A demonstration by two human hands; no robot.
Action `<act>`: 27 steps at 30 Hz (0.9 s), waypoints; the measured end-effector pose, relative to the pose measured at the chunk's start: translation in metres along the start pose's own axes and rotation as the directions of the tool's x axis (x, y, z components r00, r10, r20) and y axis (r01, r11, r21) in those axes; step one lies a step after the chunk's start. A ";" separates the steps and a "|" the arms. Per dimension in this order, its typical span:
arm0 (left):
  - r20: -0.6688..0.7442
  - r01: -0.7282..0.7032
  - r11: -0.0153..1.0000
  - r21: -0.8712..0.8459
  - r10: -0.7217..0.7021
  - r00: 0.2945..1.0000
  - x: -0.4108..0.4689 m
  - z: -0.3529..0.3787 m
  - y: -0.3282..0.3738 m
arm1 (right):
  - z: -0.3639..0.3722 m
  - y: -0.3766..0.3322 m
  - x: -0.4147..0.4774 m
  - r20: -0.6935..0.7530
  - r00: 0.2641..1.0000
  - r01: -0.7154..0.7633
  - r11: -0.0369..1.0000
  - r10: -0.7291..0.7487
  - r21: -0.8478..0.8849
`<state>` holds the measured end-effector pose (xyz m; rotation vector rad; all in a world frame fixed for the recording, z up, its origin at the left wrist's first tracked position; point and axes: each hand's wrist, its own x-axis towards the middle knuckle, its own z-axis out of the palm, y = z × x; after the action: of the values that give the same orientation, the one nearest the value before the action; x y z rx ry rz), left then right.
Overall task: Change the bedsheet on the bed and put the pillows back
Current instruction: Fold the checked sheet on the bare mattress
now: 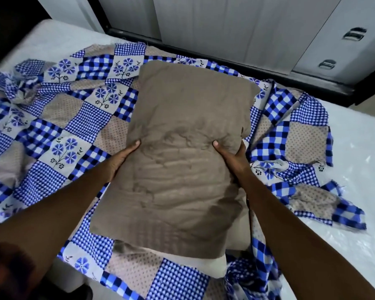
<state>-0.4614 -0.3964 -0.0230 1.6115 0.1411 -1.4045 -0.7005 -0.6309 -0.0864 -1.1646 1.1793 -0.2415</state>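
Left hand (122, 158) and right hand (231, 156) clamp the brown pillow (182, 126) at its opposite sides, thumbs on top. Soft, light, floppy, I judge; gripping mid-side limits sag.

One brown pillow (182, 148), one patchwork bedsheet (78, 126), one mattress (359, 165), two cabinet handles (354, 33) (327, 64).

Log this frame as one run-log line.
left hand: grips pillow | right hand: grips pillow | pillow: over sheet | sheet: rumpled, not spread on mattress
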 end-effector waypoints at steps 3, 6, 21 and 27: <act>-0.011 -0.078 0.993 -0.087 0.078 0.997 -0.005 0.004 -0.002 | 0.000 -0.003 -0.005 -0.085 0.994 0.075 0.997 -0.072 0.032; -0.050 -0.157 0.983 -0.091 0.153 0.987 -0.018 0.009 0.005 | -0.002 -0.012 -0.016 -0.111 0.983 0.163 0.978 -0.149 0.131; 0.012 -0.517 0.856 -0.018 0.517 0.856 -0.185 0.127 0.071 | -0.118 -0.107 -0.127 -0.039 0.931 0.337 0.812 -0.364 0.475; 0.054 -0.541 0.839 -0.059 0.544 0.837 -0.222 0.212 0.061 | -0.208 -0.119 -0.170 -0.059 0.910 0.390 0.795 -0.411 0.466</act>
<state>-0.6463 -0.4714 0.2183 1.4147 -0.3110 -0.9979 -0.8951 -0.6878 0.1261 -0.9647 0.7554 -0.7817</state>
